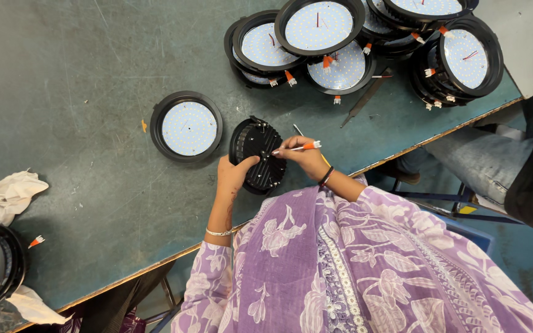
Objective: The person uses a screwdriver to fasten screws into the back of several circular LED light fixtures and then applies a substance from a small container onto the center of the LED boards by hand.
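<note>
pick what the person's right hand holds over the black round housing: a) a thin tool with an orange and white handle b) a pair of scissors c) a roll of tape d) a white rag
a: the right hand grips a thin tool with an orange and white handle above the black round housing, which the left hand steadies on the green table.

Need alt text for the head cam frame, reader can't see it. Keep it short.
Seen from above, a person in purple floral clothing tilts a round black finned lamp housing on a green workbench, left hand steadying it while the right hand holds an orange-tipped connector with white wires. One finished round LED lamp lies beside it; stacked lamps sit at the far edge.
</note>
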